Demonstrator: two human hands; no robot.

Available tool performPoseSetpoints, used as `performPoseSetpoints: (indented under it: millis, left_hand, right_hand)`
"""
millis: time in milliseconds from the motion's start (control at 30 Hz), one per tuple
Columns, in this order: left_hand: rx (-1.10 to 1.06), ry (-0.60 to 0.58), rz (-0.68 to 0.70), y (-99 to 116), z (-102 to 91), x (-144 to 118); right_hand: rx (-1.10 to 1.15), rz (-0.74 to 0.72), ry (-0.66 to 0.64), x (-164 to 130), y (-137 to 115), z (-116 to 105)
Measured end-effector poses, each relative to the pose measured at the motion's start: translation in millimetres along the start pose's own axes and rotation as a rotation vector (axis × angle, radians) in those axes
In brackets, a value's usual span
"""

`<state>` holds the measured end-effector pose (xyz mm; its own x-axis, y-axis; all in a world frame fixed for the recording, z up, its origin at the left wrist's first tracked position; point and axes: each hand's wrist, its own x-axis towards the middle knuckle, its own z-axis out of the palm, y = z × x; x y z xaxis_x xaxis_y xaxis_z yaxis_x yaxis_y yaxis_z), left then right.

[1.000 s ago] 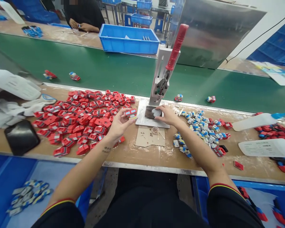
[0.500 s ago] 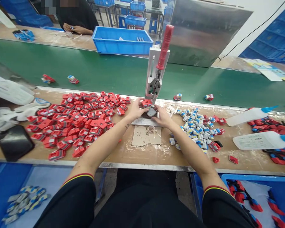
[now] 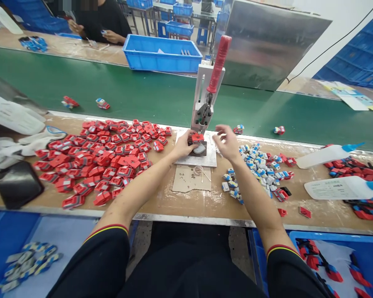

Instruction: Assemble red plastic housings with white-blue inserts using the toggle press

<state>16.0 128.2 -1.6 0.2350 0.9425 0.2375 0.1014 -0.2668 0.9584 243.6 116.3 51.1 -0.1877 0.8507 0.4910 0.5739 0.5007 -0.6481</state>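
Observation:
My left hand point(image 3: 185, 144) grips a red plastic toy part point(image 3: 197, 137) at the base of a toggle press point(image 3: 203, 109) with a raised red handle point(image 3: 219, 64). Just below that part, a round pale disc point(image 3: 199, 148) sits on the dark block of the metal base plate point(image 3: 211, 159). Lifted to the right of the press, my right hand point(image 3: 226, 140) has its fingers apart and curved, with nothing seen in them. Many red parts point(image 3: 105, 153) are heaped to my left. White-and-blue parts point(image 3: 261, 165) lie in a pile to my right.
A green conveyor belt point(image 3: 161, 95) carrying several small assembled pieces runs behind the press. Glue bottles point(image 3: 335, 187) lie at the right. A cardboard piece point(image 3: 189, 180) with cotton swabs is in front. Across the belt are a blue bin point(image 3: 163, 62) and a person point(image 3: 102, 20).
My right hand has left the press base and moved up and right. My left hand still has the red part, now slightly lower. Pieces on the belt have shifted right.

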Motion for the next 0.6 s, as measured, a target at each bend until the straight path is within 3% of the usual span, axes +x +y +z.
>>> performPoseSetpoints:
  millis: [133, 267, 367, 467, 600]
  left_hand:
    - [0.021, 0.001, 0.008, -0.9, 0.8, 2.1]
    - [0.064, 0.001, 0.025, -0.6, -0.2, 5.4]
    - [0.050, -0.020, 0.031, -2.0, -1.7, 6.4]
    - [0.040, -0.036, 0.038, -5.1, -2.8, 5.7]
    - [0.094, -0.030, 0.047, -8.7, -2.3, 3.6]
  right_hand:
    - [0.079, -0.218, 0.310, 55.5, -29.7, -36.5]
    - [0.118, -0.360, 0.324, 112.6, -90.6, -55.9]
    - [0.188, -0.423, 0.244, 138.7, -128.5, -57.6]
    - [0.211, -0.461, 0.151, 133.0, -146.1, -56.0]
    - [0.159, -0.486, 0.064, 81.5, -149.2, -56.7]
